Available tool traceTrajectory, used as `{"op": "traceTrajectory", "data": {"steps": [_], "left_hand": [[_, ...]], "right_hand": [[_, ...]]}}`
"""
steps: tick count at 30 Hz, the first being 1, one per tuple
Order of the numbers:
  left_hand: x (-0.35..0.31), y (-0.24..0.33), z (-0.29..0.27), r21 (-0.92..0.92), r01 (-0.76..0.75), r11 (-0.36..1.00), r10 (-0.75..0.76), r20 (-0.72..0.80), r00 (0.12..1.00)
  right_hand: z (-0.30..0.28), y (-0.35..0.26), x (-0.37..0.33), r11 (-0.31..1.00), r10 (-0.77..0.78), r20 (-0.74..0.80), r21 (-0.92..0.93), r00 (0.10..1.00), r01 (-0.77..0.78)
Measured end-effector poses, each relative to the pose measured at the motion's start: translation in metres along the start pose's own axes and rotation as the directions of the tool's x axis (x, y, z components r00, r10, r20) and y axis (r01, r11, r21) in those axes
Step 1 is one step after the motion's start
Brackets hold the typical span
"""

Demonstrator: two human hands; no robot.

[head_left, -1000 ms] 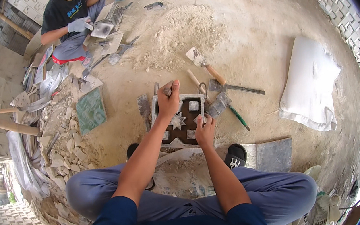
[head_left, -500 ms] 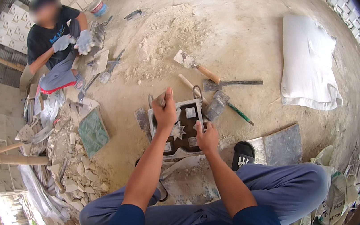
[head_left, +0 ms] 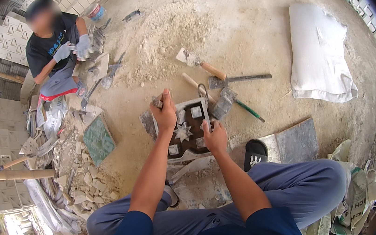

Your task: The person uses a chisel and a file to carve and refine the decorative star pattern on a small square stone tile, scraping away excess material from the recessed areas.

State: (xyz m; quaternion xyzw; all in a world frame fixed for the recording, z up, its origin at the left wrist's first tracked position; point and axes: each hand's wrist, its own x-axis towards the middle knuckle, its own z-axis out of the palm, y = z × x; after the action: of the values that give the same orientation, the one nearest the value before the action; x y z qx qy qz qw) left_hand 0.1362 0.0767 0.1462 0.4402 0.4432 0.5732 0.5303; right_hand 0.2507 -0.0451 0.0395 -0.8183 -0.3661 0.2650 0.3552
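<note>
A square grey metal mould (head_left: 191, 103) lies on the ground between my feet. Inside it a pale star shape (head_left: 183, 133) and several small pale squares stand against a dark brown bed. My left hand (head_left: 164, 113) is closed, thumb upward, over the mould's far left corner. A short grey piece, perhaps a handle or bar end (head_left: 156, 102), pokes out of its fist; the rest is hidden. My right hand (head_left: 215, 137) is closed on the mould's right rim, thumb and fingers at the edge. Beside the far right corner rests a grey-headed mallet (head_left: 223, 104).
Beyond the mould lie a wooden-handled trowel (head_left: 212, 70) and a green-handled tool (head_left: 250, 111). A white sack (head_left: 320, 54) is at the far right. Rubble (head_left: 90, 183) and a green tile (head_left: 99, 139) are at left. A gloved co-worker (head_left: 58, 45) sits at far left.
My left hand has shifted slightly left, and the grey piece in it now shows less. My right hand stays at the right rim. The co-worker's gloved hands have come closer together.
</note>
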Motion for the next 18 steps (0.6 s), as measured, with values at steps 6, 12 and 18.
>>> {"op": "traceTrajectory", "data": {"steps": [6,12,18], "left_hand": [[-0.002,-0.016,-0.001,-0.045,-0.121,0.992,0.124,0.067,0.990],[-0.023,-0.005,-0.010,-0.005,-0.187,0.982,0.188,0.038,0.982],[-0.018,0.000,-0.018,-0.067,-0.130,0.989,0.134,0.065,0.989]], "right_hand": [[-0.003,-0.005,-0.003,1.000,0.010,0.024,0.013,1.000,-0.010],[-0.003,0.000,-0.011,1.000,-0.002,-0.009,-0.010,1.000,0.002],[-0.007,-0.005,-0.013,0.998,0.054,0.094,-0.025,0.994,-0.052]]}}
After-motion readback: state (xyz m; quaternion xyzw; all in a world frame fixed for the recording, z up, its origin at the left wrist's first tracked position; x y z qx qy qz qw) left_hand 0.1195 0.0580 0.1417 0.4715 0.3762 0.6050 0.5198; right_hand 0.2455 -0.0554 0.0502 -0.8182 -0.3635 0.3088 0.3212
